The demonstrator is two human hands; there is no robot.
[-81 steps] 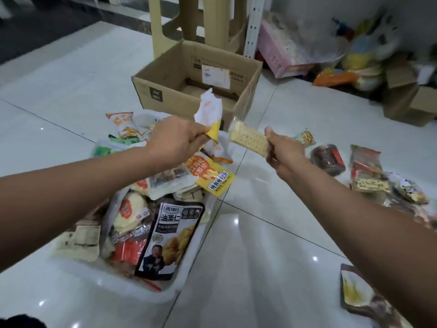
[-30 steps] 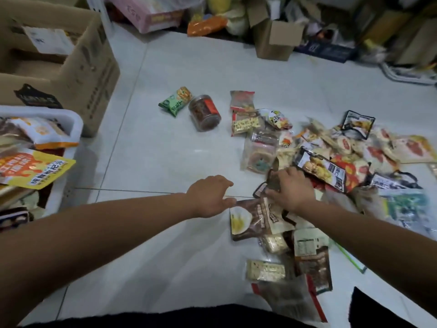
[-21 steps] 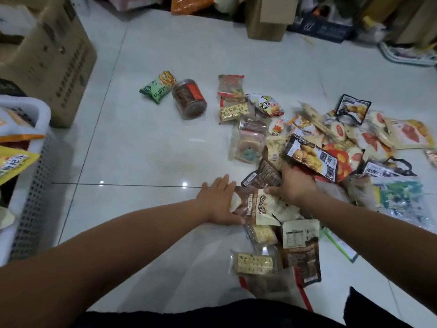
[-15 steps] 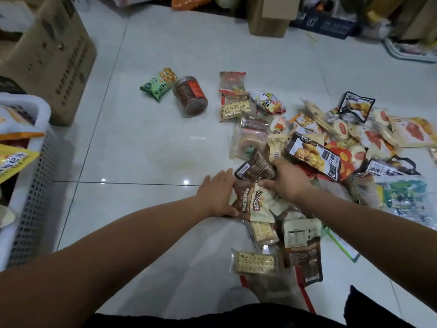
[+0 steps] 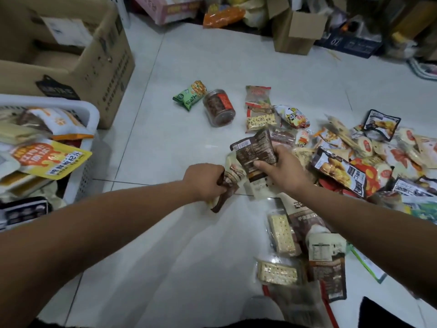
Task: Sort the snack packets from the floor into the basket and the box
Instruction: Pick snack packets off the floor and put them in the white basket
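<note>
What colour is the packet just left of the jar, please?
The packet is green with orange; head view.

- Bare floor (image 5: 165, 143) is running open from the upper middle down to the lower centre.
- The heaped basket (image 5: 93, 119) and the open-topped cardboard box (image 5: 106, 62) are walling off the left edge.
- A jar (image 5: 218, 107) and a green packet (image 5: 190, 94) are lying in the upper middle, just beside each other.
- A heap of packets (image 5: 343, 166) is covering the right side.
- The left hand (image 5: 205, 182), gripping a brown pouch (image 5: 228, 185), and the right hand (image 5: 283, 171), gripping a dark packet (image 5: 255, 150), are crowding the centre.
</note>
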